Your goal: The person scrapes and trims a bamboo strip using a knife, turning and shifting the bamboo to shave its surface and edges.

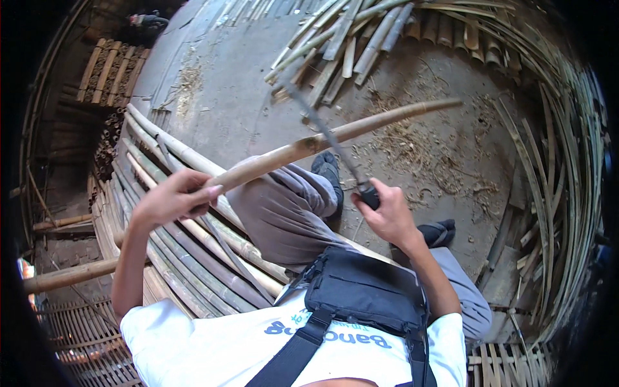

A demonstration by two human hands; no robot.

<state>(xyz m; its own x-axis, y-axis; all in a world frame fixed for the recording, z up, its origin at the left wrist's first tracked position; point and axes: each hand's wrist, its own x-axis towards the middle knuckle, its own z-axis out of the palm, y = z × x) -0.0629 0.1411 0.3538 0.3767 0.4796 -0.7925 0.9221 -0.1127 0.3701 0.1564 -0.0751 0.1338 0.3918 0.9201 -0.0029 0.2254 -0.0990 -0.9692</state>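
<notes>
The left hand (171, 201) has its grip closed around the near end of a bamboo pole (271, 160), which slants up and to the right, over the person's left leg (280, 213) and out above the floor (238, 97). The right hand (390, 213) has its grip wrapped on the dark handle of a long knife (314, 116), whose blade crosses the pole near its middle; whether they touch I cannot tell. Wood shavings (416, 145) litter the floor beyond, and more poles (187, 248) lie side by side beneath the left forearm
</notes>
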